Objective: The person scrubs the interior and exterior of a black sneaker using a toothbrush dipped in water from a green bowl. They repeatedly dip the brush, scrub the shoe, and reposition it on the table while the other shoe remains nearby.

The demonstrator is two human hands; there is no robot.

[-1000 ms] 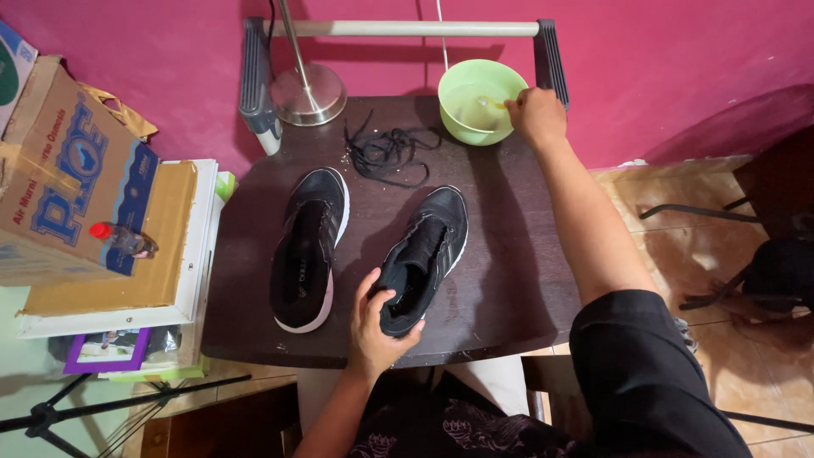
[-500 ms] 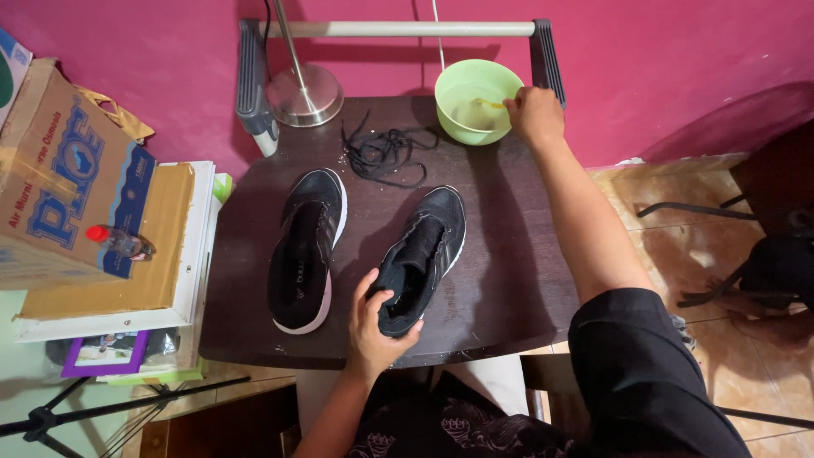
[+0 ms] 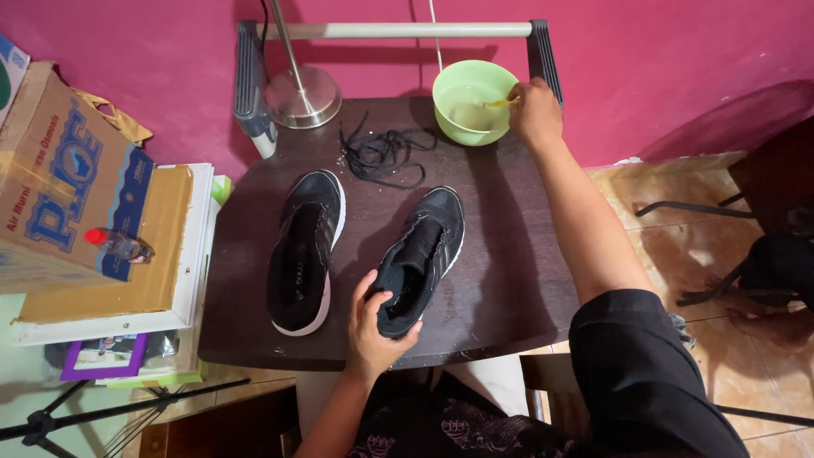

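Near table edge [image 3: 254, 339], left hand [image 3: 370, 326] gripping shoe [image 3: 420, 259]

We see the scene evenly and fairly brightly lit from above, with soft, short shadows. The dark wooden table top [image 3: 500, 280] shows a dull sheen but no harsh glare, and the two black sneakers on it lose detail in their dark interiors. A bright reflection sits on the round chrome lamp base [image 3: 309, 95] and on the water in the pale green plastic bowl [image 3: 475, 100]. The magenta wall [image 3: 678, 59] darkens toward the right. Focus is sharp in the centre; straight lines bow slightly at the edges.
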